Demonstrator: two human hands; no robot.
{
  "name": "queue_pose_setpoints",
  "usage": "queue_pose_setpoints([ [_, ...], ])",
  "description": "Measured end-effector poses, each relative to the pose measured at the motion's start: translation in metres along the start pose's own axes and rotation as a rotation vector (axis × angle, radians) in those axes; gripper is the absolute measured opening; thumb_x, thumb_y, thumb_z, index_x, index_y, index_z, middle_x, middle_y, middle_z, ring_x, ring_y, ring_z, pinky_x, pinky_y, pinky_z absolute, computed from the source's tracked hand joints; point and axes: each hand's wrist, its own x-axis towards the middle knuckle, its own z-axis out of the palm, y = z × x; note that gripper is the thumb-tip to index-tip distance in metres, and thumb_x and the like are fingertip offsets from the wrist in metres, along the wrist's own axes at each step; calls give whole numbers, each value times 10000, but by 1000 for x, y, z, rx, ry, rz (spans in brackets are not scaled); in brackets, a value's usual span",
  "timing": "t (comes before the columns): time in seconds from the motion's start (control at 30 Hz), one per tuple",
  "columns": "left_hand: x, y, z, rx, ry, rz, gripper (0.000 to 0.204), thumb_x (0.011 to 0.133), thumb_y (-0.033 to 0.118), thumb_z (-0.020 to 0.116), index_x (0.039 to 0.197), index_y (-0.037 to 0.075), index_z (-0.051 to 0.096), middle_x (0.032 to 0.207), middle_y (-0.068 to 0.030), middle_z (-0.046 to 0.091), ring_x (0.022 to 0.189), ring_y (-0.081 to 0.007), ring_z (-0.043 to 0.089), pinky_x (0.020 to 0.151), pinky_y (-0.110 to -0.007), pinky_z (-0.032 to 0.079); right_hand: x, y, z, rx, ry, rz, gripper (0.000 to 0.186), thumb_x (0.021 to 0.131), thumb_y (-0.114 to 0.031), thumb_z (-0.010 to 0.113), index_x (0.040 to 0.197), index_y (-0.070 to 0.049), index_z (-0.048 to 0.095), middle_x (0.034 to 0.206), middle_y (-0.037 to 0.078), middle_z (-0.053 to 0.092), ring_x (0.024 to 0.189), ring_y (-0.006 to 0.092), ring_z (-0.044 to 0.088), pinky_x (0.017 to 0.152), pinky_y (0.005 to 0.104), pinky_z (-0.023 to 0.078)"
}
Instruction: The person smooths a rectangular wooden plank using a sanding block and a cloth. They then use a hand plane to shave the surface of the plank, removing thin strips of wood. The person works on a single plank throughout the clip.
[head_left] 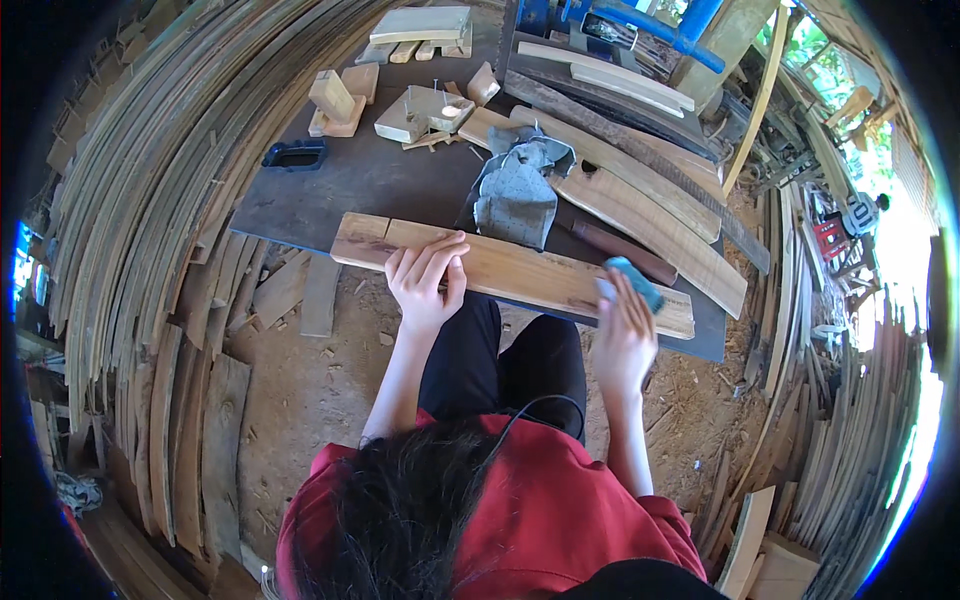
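A long, light-brown wooden board (520,266) lies across the near edge of the dark table (295,205), with a thin line across its left end. My left hand (425,285) grips the board left of its middle, fingers over the top face. Near the board's right end, my right hand (624,340) is closed on a teal sanding pad (637,280) pressed on the wood; hand and pad are slightly blurred. Just behind the board rests a torn, crumpled grey-blue sheet (517,200).
Wood blocks (425,110), one with nails standing up, sit at the back of the table beside a dark blue frame-shaped tool (296,154). Several curved planks (650,220) lie at the right. Stacked timber strips (130,200) line the left side.
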Motion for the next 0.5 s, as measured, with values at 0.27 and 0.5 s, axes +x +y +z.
queue_pose_setpoints([
  [0.27,-1,-2,0,9,-4,26,126,846,137,548,847,130,674,948,40,702,794,-121,616,790,-285,356,16,-49,37,71,16,-110,269,897,-197,544,1107,-60,639,1173,87,631,1108,219,592,962,369,432],
  [0.5,3,-7,1,22,22,79,112,831,130,554,846,137,664,947,51,700,754,-118,606,769,-284,366,19,-57,31,188,-20,-146,257,884,-187,565,1110,-95,642,1198,40,619,1124,191,579,976,360,430],
])
